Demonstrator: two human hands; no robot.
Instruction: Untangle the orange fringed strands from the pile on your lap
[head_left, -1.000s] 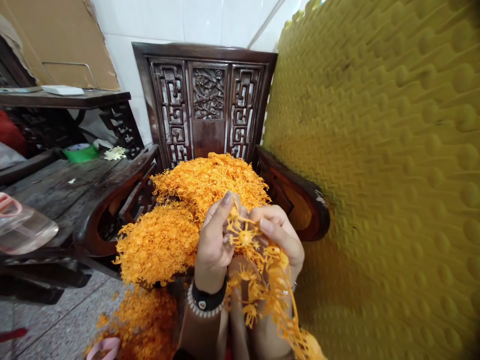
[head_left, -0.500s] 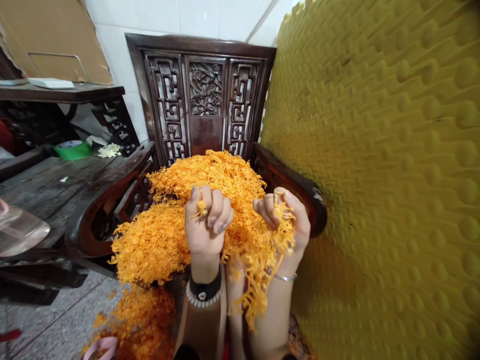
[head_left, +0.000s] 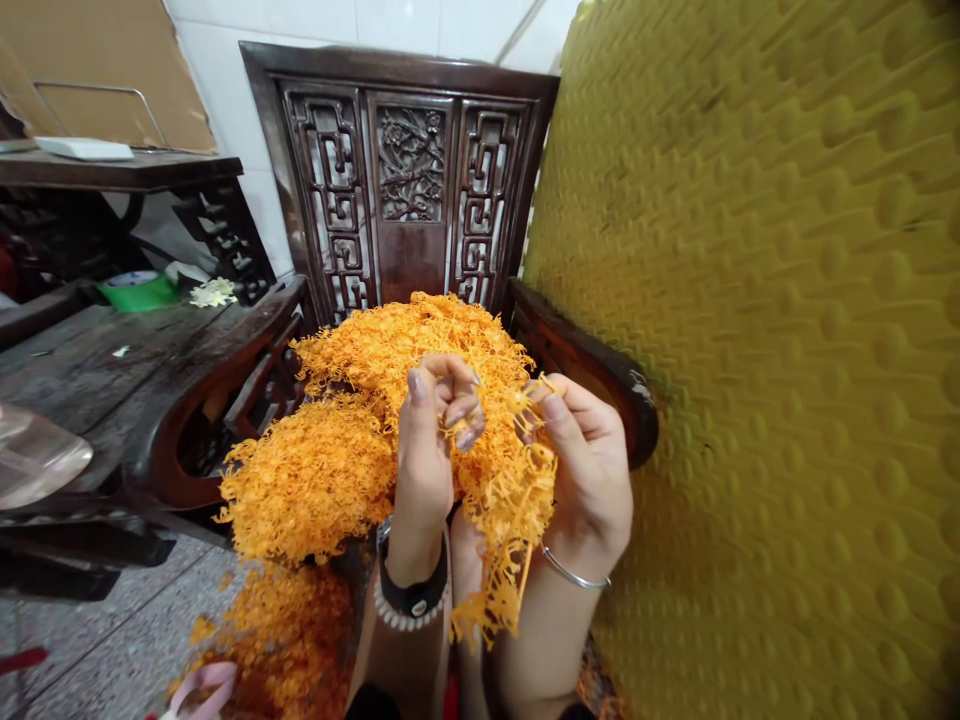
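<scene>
Evidently the right hand (head_left: 596,470) is clamped, thumb against finger, on the upper end of a dangling orange strand (head_left: 517,505), which looks light, flexible and easily torn, so best pinched by a thin stem. Beside it the left hand (head_left: 426,455) points upward, fingers loosely curled, its grip unclear, before an orange heap (head_left: 416,335) on the carved chair (head_left: 409,262).

Right hand (head_left: 592,470) holding orange strands (head_left: 510,510), chair (head_left: 411,255)
</scene>
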